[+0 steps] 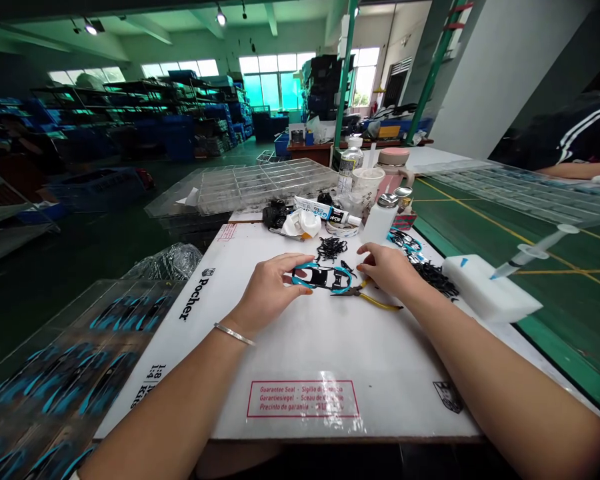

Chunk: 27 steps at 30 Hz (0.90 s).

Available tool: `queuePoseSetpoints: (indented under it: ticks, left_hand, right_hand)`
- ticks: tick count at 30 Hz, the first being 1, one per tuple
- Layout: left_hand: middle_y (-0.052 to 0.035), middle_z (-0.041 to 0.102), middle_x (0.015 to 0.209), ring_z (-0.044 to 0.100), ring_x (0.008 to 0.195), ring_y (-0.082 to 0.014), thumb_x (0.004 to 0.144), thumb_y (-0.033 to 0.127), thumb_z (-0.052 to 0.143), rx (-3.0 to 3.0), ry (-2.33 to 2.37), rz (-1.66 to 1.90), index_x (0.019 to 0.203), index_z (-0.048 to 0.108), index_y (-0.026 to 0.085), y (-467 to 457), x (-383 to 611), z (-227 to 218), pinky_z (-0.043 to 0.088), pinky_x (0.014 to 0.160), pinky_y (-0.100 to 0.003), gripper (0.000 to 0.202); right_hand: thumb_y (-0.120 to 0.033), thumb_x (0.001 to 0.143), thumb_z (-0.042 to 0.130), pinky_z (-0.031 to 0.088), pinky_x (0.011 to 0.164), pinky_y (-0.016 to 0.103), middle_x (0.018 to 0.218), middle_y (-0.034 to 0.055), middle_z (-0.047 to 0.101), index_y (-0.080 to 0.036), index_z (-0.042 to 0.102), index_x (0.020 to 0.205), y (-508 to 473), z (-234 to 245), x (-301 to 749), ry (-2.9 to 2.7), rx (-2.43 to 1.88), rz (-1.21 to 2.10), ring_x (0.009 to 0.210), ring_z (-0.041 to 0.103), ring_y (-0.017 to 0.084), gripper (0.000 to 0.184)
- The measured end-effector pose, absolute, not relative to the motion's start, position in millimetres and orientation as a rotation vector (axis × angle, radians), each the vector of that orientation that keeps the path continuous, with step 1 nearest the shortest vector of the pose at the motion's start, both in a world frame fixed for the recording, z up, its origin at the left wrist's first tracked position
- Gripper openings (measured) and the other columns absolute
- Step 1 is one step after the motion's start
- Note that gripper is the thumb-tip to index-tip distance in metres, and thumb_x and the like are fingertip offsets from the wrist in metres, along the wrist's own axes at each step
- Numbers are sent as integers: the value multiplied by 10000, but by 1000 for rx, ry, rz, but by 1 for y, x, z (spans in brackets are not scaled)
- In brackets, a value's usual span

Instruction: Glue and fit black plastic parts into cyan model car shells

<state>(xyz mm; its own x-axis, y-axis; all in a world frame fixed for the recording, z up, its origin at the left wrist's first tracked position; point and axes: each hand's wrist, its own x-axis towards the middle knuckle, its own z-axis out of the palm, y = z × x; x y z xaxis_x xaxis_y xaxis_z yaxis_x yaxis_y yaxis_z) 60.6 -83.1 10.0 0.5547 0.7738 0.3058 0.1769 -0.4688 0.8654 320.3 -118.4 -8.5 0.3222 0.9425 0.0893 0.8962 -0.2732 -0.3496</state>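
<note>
A small blue and black model car body lies on a white cardboard box. My left hand pinches its left end between thumb and fingers. My right hand rests by its right end, fingers curled over yellow-handled pliers that lie on the box; what the fingertips hold is hidden. A heap of tiny black parts sits just beyond the car.
Behind stand a white bottle, a glue tube, cups and clear compartment trays. A white foam block with a syringe lies right. Trays of blue car bodies sit left. Another person's arm is far right.
</note>
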Motion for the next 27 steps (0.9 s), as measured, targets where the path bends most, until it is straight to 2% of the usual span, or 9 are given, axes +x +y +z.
queuePoseSetpoints:
  ticks: [2, 7, 10, 12, 15, 19, 23, 27]
  left_hand:
    - [-63, 644, 1256, 679, 918, -188, 684, 109, 762, 1962, 773, 899, 1183, 697, 211, -83, 61, 10, 587, 838, -319, 514]
    - [-71, 662, 1230, 666, 987, -222, 679, 162, 791, 2022, 763, 939, 1183, 698, 186, -83, 61, 7, 589, 850, -331, 513]
    - [-57, 673, 1206, 670, 977, -217, 670, 193, 807, 2055, 769, 981, 1191, 694, 201, -83, 62, 4, 598, 863, -346, 533]
    - [-35, 679, 1193, 681, 935, -196, 664, 204, 815, 2083, 799, 989, 1194, 693, 235, -82, 64, 2, 604, 870, -348, 545]
    - [-13, 686, 1172, 688, 903, -175, 661, 189, 812, 2115, 821, 992, 1177, 700, 264, -84, 65, 2, 612, 865, -331, 533]
    - [-12, 685, 1168, 688, 881, -163, 652, 166, 810, 2148, 841, 1004, 1164, 705, 263, -86, 66, 3, 623, 836, -310, 532]
    - [-17, 682, 1173, 683, 876, -155, 661, 158, 803, 2174, 830, 990, 1177, 699, 256, -86, 66, 2, 621, 851, -311, 535]
    - [-30, 677, 1190, 679, 899, -168, 671, 173, 803, 2185, 779, 997, 1195, 690, 246, -84, 65, 0, 622, 853, -331, 541]
  right_hand:
    - [-270, 875, 665, 442, 671, 296, 908, 57, 686, -190, 646, 1175, -116, -10, 321, -1618, -2283, 174, 830, 621, 214, 311]
    - [-227, 894, 658, 488, 794, 335, 864, 59, 652, -121, 677, 967, -114, -12, 317, -1619, -2308, 196, 845, 610, 185, 131]
    - [-196, 897, 647, 487, 837, 340, 958, 48, 651, -137, 657, 1061, -115, -13, 317, -1628, -2278, 187, 900, 606, 179, 175]
    - [-155, 888, 631, 475, 837, 320, 994, 43, 658, -168, 643, 1142, -115, -14, 318, -1633, -2254, 165, 908, 606, 176, 254]
    - [-82, 865, 593, 448, 793, 271, 999, 29, 675, -225, 665, 1139, -116, -14, 317, -1632, -2242, 142, 916, 607, 177, 317]
    - [-120, 860, 630, 452, 763, 281, 980, 48, 675, -190, 697, 1034, -118, -11, 315, -1636, -2261, 157, 891, 603, 187, 199]
    - [-144, 877, 632, 474, 788, 324, 863, 37, 649, -138, 677, 920, -119, -9, 313, -1655, -2288, 190, 820, 592, 175, 63]
    - [-62, 839, 602, 439, 775, 299, 878, 45, 646, -135, 662, 862, -120, -10, 312, -1675, -2220, 173, 845, 577, 179, 97]
